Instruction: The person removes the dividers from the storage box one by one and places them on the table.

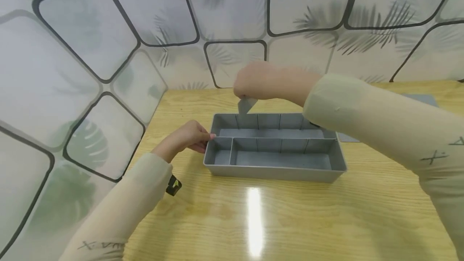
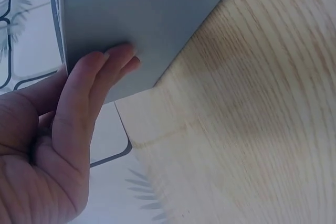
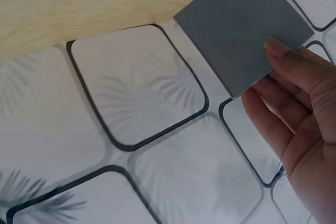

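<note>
A long grey organizer box (image 1: 275, 173) stands on the wooden table, split lengthwise into two rows. In its front row one divider stands upright near the left end; grooves line the walls. My left hand (image 1: 192, 135) grips the box's left end, thumb at the rim; in the left wrist view its fingers (image 2: 73, 108) lie against the outer wall. Above the back row, toward the left, my right hand (image 1: 255, 80) holds a small flat grey divider (image 1: 245, 106). The right wrist view shows this square divider (image 3: 244, 32) pinched between thumb and fingers, tilted and apart from the box.
Flat grey pieces (image 1: 421, 99) lie on the table at the right, partly hidden by my right sleeve. A small black and yellow object (image 1: 174, 185) shows beside my left sleeve. A patterned wall (image 1: 232, 61) borders the table at the back and left.
</note>
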### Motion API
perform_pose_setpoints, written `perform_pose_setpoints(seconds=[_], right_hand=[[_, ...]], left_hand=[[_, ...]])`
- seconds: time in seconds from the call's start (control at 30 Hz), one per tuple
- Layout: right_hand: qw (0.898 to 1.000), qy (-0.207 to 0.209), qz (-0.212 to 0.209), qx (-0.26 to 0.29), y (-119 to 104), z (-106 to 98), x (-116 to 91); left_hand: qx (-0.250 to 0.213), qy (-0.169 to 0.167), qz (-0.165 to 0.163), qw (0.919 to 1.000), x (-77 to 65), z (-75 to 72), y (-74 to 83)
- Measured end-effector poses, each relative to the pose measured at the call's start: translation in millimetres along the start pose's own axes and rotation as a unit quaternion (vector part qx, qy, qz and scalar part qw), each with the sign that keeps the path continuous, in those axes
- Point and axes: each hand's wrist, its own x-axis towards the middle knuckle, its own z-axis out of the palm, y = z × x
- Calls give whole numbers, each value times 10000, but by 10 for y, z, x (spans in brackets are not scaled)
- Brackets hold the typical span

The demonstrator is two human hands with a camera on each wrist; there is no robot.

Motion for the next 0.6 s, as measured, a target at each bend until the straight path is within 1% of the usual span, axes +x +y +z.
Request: perform_pose_setpoints(seconds=[0.07, 0.2, 0.27, 0.43, 0.6], right_hand=[[9999, 90, 40, 26, 55, 1, -79], [9990, 210, 78, 385, 171, 3, -247], [9983, 130, 172, 547, 231, -5, -345], [9971, -121, 381, 643, 401, -10, -597], [9931, -224, 572, 997, 585, 110, -864]], left_hand=[[46, -84, 29, 10000, -10, -6, 4], [54, -197, 87, 9998, -31, -19, 11], [52, -218, 108, 9997, -37, -22, 19], [4, -253, 133, 9996, -26, -29, 28], [-30, -286, 69, 9996, -11, -27, 27]])
